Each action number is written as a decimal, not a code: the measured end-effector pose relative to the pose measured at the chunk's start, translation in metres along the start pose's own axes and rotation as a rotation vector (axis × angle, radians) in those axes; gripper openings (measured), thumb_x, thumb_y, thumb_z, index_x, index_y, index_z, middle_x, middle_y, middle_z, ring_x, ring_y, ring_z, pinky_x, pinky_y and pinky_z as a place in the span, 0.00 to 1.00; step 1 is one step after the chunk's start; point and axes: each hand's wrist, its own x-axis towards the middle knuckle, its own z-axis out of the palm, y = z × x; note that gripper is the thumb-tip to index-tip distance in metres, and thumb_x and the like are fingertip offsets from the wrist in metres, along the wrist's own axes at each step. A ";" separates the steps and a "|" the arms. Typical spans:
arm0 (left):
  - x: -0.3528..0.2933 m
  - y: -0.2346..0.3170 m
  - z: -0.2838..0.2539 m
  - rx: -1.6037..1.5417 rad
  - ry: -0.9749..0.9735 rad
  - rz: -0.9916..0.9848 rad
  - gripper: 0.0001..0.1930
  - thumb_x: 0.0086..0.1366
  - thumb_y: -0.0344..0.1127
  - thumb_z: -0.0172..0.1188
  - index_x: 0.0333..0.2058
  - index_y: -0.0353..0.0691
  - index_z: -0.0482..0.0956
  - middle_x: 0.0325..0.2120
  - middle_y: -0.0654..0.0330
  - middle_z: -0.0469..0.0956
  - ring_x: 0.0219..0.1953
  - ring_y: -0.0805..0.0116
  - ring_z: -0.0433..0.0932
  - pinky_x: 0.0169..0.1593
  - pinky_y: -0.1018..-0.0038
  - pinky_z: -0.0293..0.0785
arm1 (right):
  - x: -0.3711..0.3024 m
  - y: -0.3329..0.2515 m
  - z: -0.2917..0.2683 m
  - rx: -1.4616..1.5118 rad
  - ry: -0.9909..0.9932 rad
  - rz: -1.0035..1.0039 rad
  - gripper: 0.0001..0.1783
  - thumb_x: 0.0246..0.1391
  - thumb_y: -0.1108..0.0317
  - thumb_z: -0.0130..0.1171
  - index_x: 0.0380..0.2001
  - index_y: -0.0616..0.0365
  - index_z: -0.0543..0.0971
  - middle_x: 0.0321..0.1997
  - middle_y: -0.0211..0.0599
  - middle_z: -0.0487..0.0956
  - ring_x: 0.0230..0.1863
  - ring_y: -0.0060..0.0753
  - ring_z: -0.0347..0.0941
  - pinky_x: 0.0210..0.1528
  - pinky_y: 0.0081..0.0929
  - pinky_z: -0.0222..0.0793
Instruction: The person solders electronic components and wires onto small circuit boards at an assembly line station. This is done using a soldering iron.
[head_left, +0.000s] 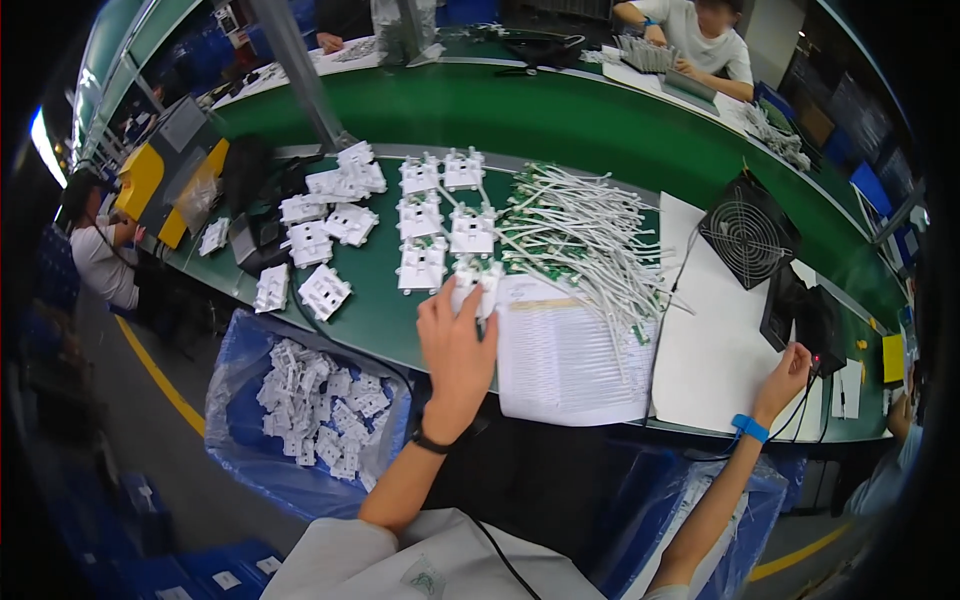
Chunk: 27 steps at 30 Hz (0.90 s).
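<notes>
Nearest, blue bin (228,405) on left, clear-lined, holds a loose heap of white parts (318,410); second blue bin (768,508) on right, also lined, pale contents partly behind the forearm, can't tell what. Left hand (458,350) at the tabletop (378,325): fingers apart, tips touching a white housing (487,278), the nearest of its column, just beside the printed sheet (570,375). Right hand (785,382): fingertips together, near the black box (800,318); too small to tell what's between them. Blank paper (690,345) lies between the two hands. Further in, two columns of white housings stand in the middle, a looser group (325,220) to their left. White cables (580,225) piled right of the columns, partly over the sheet. Black fan (750,235) behind the box. Farthest, across the green panel (450,110), a co-worker (700,40) handles a grey rack (645,55).
</notes>
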 end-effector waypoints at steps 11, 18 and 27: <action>0.055 -0.059 -0.066 0.120 0.170 -0.131 0.28 0.59 0.44 0.68 0.57 0.41 0.77 0.58 0.44 0.73 0.59 0.43 0.67 0.62 0.51 0.62 | -0.002 -0.001 -0.013 -0.048 -0.034 -0.049 0.10 0.68 0.66 0.56 0.38 0.64 0.77 0.33 0.30 0.75 0.38 0.22 0.70 0.42 0.22 0.66; 0.032 -0.160 -0.109 0.345 -0.034 -0.108 0.37 0.57 0.45 0.72 0.62 0.35 0.71 0.59 0.41 0.71 0.65 0.45 0.66 0.71 0.48 0.53 | -0.036 -0.062 0.014 0.166 -0.176 -0.128 0.07 0.68 0.72 0.54 0.34 0.62 0.75 0.32 0.27 0.75 0.36 0.17 0.68 0.40 0.18 0.64; 0.023 -0.165 -0.099 0.184 0.071 -0.031 0.17 0.59 0.40 0.70 0.44 0.38 0.84 0.52 0.49 0.79 0.58 0.50 0.74 0.71 0.49 0.56 | -0.126 -0.222 0.114 0.206 -0.838 -0.322 0.04 0.56 0.74 0.63 0.35 0.61 0.81 0.28 0.36 0.76 0.25 0.29 0.69 0.31 0.25 0.66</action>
